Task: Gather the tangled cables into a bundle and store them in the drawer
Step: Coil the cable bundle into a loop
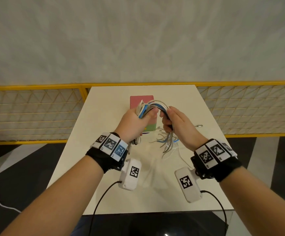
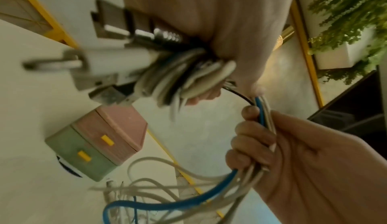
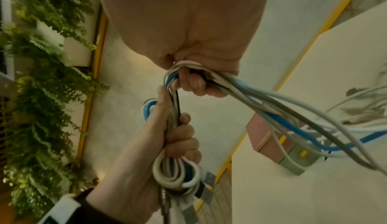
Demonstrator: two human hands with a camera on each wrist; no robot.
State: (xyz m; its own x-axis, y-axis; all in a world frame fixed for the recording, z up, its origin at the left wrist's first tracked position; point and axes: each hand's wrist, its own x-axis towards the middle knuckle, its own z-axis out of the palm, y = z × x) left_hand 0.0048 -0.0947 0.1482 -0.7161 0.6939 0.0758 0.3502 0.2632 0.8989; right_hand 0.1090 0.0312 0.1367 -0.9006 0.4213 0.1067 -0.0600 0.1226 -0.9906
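Both fists are wrapped round the cables (image 1: 152, 106): left hand (image 1: 135, 123) grips the coiled part, right hand (image 1: 177, 125) the loose strands. Those tails dangling on the table (image 1: 206, 167) could snag the drawer box (image 2: 96, 141), I reckon.

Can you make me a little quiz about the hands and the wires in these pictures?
1. True or false: both hands hold the cables.
2. Which colours has the drawer box on the table? A) pink and green B) red and black C) all white
3. Fill in: among the grey and white cables, one bright cable is ____.

Key:
1. True. The left hand grips the folded loops, and the right hand grips the loose strands.
2. A, with yellow handles; both drawers look closed.
3. Blue.
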